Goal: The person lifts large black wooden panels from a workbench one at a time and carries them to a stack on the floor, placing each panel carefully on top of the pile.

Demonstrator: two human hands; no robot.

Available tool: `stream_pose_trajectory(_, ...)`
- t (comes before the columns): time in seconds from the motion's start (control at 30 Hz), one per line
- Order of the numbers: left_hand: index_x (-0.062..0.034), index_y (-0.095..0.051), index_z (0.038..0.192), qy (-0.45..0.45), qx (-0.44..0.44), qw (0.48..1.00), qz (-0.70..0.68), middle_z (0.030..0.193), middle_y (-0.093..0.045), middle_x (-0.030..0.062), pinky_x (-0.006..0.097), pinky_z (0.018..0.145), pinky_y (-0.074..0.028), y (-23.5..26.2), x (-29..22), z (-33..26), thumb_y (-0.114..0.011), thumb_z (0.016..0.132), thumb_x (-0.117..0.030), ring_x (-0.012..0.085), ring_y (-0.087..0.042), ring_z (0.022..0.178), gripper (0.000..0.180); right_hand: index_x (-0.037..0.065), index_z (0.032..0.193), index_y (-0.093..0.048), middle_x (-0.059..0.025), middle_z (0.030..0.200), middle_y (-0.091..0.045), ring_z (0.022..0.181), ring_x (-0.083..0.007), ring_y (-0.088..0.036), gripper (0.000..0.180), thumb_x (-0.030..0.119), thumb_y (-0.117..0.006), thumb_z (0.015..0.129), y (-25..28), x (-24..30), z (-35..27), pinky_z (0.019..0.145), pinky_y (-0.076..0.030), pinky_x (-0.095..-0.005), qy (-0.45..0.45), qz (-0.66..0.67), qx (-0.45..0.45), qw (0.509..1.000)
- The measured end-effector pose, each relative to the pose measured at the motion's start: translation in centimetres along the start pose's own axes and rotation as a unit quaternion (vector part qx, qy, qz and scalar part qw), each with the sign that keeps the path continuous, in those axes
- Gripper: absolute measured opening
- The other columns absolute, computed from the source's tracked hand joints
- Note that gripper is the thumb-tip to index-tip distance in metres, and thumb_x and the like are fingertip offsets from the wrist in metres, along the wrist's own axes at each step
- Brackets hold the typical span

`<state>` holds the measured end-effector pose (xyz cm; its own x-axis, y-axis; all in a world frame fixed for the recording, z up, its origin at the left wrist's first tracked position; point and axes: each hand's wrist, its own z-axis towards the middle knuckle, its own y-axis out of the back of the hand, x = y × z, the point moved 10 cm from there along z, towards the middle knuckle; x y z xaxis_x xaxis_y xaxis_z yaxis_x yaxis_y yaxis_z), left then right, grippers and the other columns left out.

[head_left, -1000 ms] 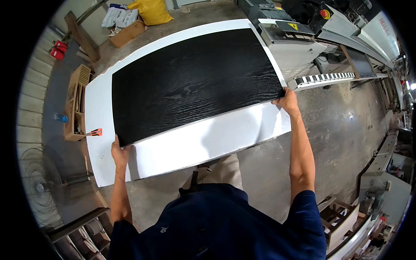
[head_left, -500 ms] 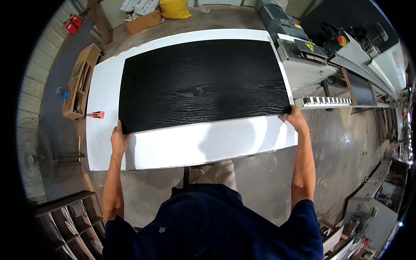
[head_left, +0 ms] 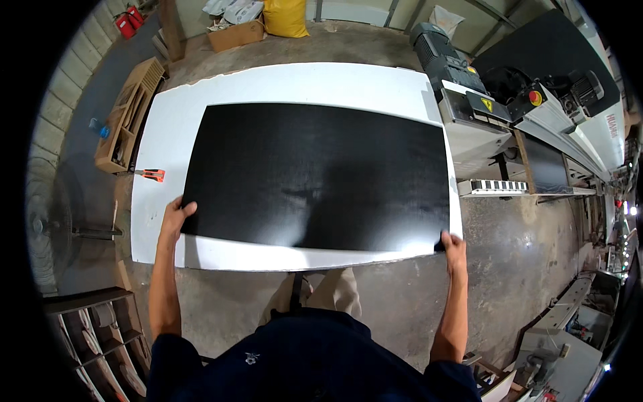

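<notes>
A large black wood-grain panel (head_left: 315, 177) lies over a white board top (head_left: 181, 120), with light glaring off its near edge. At its near left corner my left hand (head_left: 176, 218) grips the edge, thumb on the upper face and fingers hidden beneath. My right hand (head_left: 453, 249) is closed on the near right corner in the same way. Whether the panel rests flat or is slightly raised I cannot tell. An orange utility knife (head_left: 153, 175) lies on the white top, left of the panel.
A grey machine with a motor (head_left: 439, 50) and red stop button (head_left: 535, 98) stands at the far right. Beyond the left edge is a wooden rack (head_left: 130, 110). A dark compartment shelf (head_left: 100, 328) stands near left. A yellow sack (head_left: 286, 17) sits at the back.
Both hands have drawn the black panel toward me, the right corner further than the left, so its near edge now slopes down to the right. More white top shows behind it.
</notes>
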<state>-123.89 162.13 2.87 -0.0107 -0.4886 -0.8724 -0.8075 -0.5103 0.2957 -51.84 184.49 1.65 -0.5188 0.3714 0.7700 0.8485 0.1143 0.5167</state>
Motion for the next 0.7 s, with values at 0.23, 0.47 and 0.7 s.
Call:
stream_pose_trajectory(0.23,0.0052,-0.052,0.119,0.076,0.111,0.990,0.042,0.106,-0.061,0.0079,0.030,0.091,-0.043,-0.5,1.8,-5.9,-0.071,0.065,0.002,0.0187,-0.057,0.096,0.057,-0.017,0.117,-0.046,-0.0248,0.109,-0.056,0.104,-0.0312,-0.054,0.086,0.057,-0.062,0.077,2.5,-7.9,-8.3,0.088,-0.044,-0.0381,-0.172,0.014,0.033,0.984)
stream_pose_trajectory(0.47,0.0104,-0.049,0.116,0.081,0.134,0.987,0.027,0.103,-0.060,0.0167,0.033,0.087,-0.046,-4.1,-0.4,0.7,-0.077,0.069,-0.028,0.0232,-0.058,0.096,0.067,-0.015,0.124,-0.038,-0.0264,0.123,-0.049,0.112,-0.0317,-0.050,0.088,0.059,-0.056,0.080,2.2,-10.1,-9.1,0.094,-0.040,-0.0375,-0.248,0.126,-0.045,0.959)
stream_pose_trajectory(0.7,0.0112,-0.046,0.116,0.062,0.101,0.993,-0.023,0.103,-0.060,0.0198,0.037,0.081,-0.052,-5.6,-5.3,-0.5,-0.080,0.065,-0.033,0.0268,-0.061,0.093,0.075,-0.016,0.128,-0.032,-0.0279,0.130,-0.040,0.120,-0.0330,-0.042,0.091,0.058,-0.056,0.081,3.0,-12.3,-9.8,0.101,-0.033,-0.0379,-0.224,0.192,-0.081,0.952)
